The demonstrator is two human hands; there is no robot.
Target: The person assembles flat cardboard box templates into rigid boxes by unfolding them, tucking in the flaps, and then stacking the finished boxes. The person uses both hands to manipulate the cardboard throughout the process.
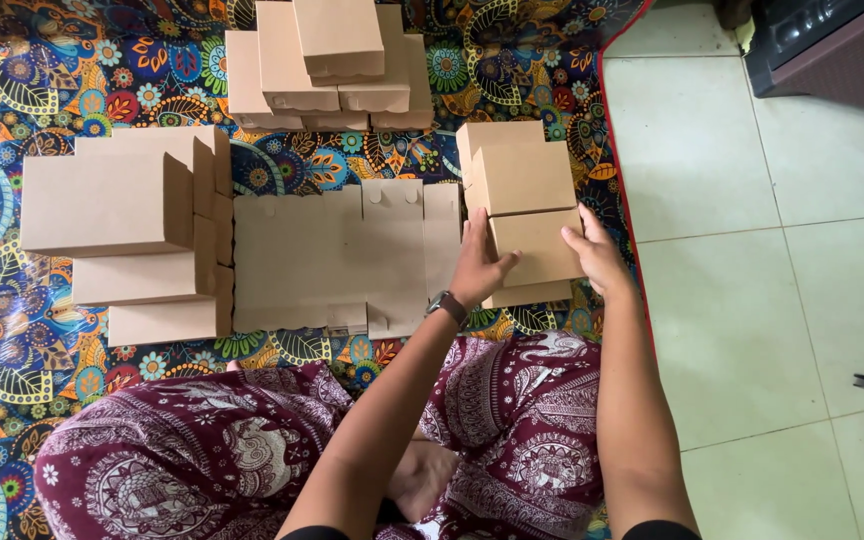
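Left hand (479,262): grip partly open, palm and fingers pressed flat against the left edge of the folded brown box (535,248), thumb on its lower left corner. Not wrapped around it, just bracing the side. Dark watch (446,305) on that wrist.

Right hand (597,255): fingers spread, laid on the box's right edge and top right corner. Loose contact, no clench. Box sits pinched between the two hands, lying flat.

That box is the top one of a short right stack (512,165), more folded boxes fanned out beneath and behind it, one edge peeking out below near the wrists. All of it rests on the patterned floor mat (12,350), close to the mat's red border on the right.

Just left of the left hand, touching or nearly so: a flat unfolded cardboard blank (322,260), tabs visible along its top edge.

Further left: a left stack (122,215) of assembled boxes, stepped. Top centre: a rear stack (327,60), several boxes piled.

Person sits cross-legged, maroon printed trousers (232,450) below the arms. Right of the mat: pale tiled floor (752,250).
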